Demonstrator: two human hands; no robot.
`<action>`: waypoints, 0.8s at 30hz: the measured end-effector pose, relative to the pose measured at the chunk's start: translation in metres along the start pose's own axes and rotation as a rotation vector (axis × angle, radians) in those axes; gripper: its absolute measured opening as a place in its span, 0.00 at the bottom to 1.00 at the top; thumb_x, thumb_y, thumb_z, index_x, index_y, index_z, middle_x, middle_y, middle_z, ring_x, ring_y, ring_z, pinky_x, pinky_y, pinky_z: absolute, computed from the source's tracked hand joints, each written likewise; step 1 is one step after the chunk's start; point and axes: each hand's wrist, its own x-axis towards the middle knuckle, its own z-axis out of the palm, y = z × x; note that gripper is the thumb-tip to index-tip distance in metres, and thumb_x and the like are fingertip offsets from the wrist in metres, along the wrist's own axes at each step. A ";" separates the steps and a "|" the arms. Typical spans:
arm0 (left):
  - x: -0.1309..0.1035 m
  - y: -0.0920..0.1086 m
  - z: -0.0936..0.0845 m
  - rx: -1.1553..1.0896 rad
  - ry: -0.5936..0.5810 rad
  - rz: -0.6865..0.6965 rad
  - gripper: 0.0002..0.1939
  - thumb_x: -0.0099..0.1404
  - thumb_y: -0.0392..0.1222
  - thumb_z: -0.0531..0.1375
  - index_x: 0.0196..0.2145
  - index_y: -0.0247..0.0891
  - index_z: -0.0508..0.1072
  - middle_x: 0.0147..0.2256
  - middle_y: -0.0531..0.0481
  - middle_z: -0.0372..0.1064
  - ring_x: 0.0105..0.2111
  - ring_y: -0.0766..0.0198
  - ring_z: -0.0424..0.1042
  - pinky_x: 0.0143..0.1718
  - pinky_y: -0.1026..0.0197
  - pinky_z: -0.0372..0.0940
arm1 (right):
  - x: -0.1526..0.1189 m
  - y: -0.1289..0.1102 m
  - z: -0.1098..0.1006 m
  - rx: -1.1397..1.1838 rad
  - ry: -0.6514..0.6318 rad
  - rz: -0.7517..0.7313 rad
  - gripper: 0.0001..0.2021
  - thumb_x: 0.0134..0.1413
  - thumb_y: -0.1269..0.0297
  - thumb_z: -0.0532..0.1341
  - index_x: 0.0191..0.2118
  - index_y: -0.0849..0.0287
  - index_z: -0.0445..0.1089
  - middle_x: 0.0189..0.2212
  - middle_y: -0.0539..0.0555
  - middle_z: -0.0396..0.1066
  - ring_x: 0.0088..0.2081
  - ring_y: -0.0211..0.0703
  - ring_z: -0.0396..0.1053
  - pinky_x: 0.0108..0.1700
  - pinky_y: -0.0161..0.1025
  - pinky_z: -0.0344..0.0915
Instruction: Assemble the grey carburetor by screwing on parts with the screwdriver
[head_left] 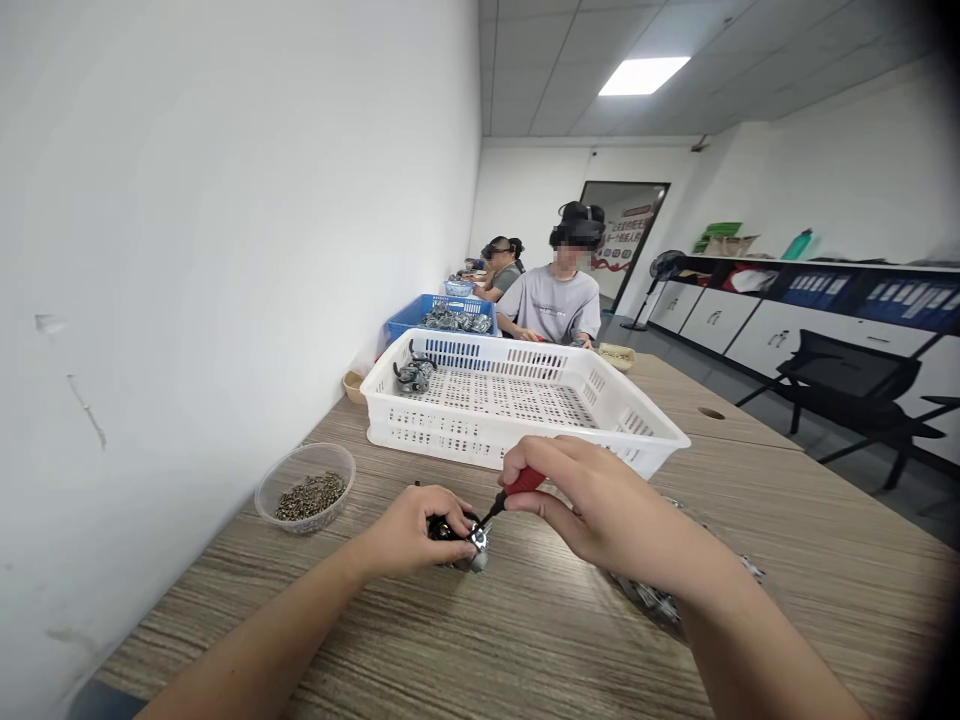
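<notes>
Nearer the worktop (390, 640)'s left edge than its right, the left hand (411, 528) pinches a metal part (479, 541), while the right hand (589, 492) grips a red-handled screwdriver (524, 482) slanting down leftward, tip at that part.

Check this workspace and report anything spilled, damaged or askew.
The white wall looks damaged: scrapes at far left break its otherwise plain surface. Nothing looks spilled; the small metal pieces sit inside their clear bowl.
</notes>
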 end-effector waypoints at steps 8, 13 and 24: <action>0.000 0.000 0.000 0.004 0.007 -0.017 0.07 0.58 0.40 0.77 0.33 0.40 0.85 0.42 0.44 0.86 0.57 0.46 0.81 0.58 0.52 0.72 | 0.003 0.002 0.003 -0.171 0.062 0.001 0.09 0.76 0.54 0.63 0.44 0.52 0.73 0.36 0.50 0.80 0.35 0.47 0.75 0.39 0.44 0.61; -0.001 0.004 0.000 -0.016 0.008 -0.067 0.07 0.58 0.40 0.76 0.32 0.39 0.83 0.42 0.44 0.86 0.56 0.46 0.81 0.57 0.52 0.73 | 0.004 -0.003 0.008 -0.147 0.062 -0.023 0.09 0.76 0.58 0.61 0.42 0.54 0.70 0.30 0.48 0.77 0.31 0.44 0.71 0.40 0.44 0.59; -0.001 0.013 -0.002 0.055 -0.010 -0.139 0.10 0.59 0.41 0.76 0.36 0.38 0.83 0.44 0.44 0.85 0.56 0.46 0.80 0.58 0.52 0.71 | 0.008 -0.010 0.012 -0.180 0.103 0.020 0.05 0.74 0.62 0.61 0.41 0.53 0.68 0.27 0.46 0.75 0.28 0.42 0.69 0.36 0.41 0.56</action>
